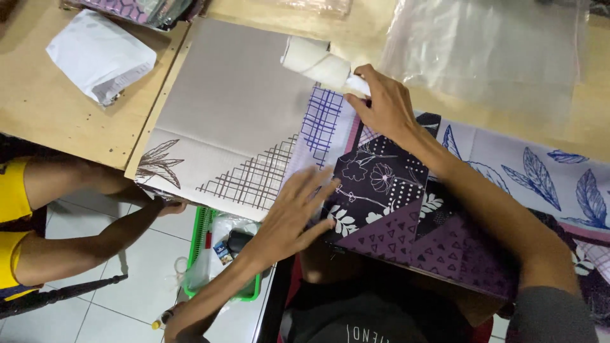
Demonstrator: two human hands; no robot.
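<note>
My right hand (383, 107) grips the handle end of a white roller (314, 61) that lies on a pale grey cloth panel (235, 108) printed with a brown grid and a leaf. My left hand (293, 213) rests flat, fingers spread, on the near edge of the cloth, where the pale panel meets a dark purple patchwork cloth (394, 209) with flowers, dots and triangles. My right forearm crosses over this purple cloth. A white stretch with blue leaves (534, 171) runs off to the right.
The cloth lies on a wooden table (44, 108). A white paper packet (98, 54) sits at the far left and a clear plastic sheet (489, 44) at the back right. Another person's arm (95, 238), in yellow clothes, reaches under the table edge. A green basket (198, 244) stands on the tiled floor.
</note>
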